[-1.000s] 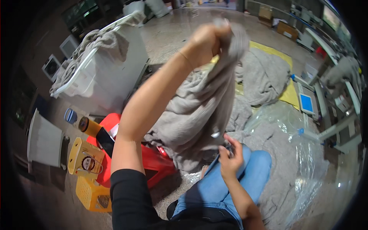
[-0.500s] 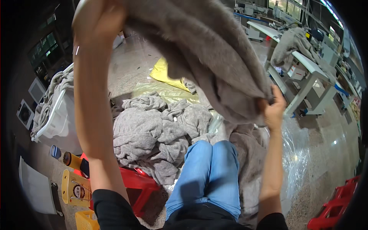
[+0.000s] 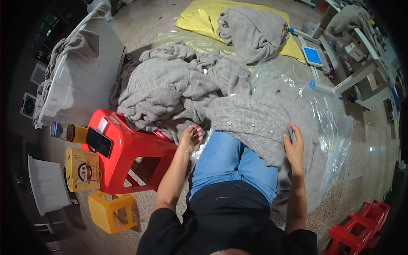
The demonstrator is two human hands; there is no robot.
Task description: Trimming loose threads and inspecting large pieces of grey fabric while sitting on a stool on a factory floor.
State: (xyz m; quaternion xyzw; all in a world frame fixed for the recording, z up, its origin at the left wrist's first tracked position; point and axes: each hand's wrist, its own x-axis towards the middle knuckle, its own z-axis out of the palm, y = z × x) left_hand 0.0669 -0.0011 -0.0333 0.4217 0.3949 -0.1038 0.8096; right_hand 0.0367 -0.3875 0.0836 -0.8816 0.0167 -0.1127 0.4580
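A grey knitted garment point(image 3: 244, 119) with several small sparkly ornaments along it lies across my knees. My right hand point(image 3: 294, 148) rests at its right edge, fingers stretched and thumb apart, touching the knit without gripping it. To the left of my lap, my left hand point(image 3: 190, 138) is held with loosely curled, parted fingers and holds nothing. Just beyond it a large heap of grey knitwear point(image 3: 157, 87) covers the floor. More grey knit point(image 3: 304, 123) is spread over clear plastic sheeting point(image 3: 333, 131) to the right of my legs.
A red stool point(image 3: 127, 148) at the left bears a phone point(image 3: 99, 142). Near it stand a yellow paper bag point(image 3: 83, 170), a yellow stool point(image 3: 112, 212) and a white bin point(image 3: 87, 72). Another knit pile point(image 3: 255, 34) lies on yellow sheeting point(image 3: 197, 19). Red stools point(image 3: 359, 229) stand lower right.
The grey garment, held up high between both hands before, now lies across my knees. Both hands have come down and let go. A knit pile now shows on the yellow sheeting.
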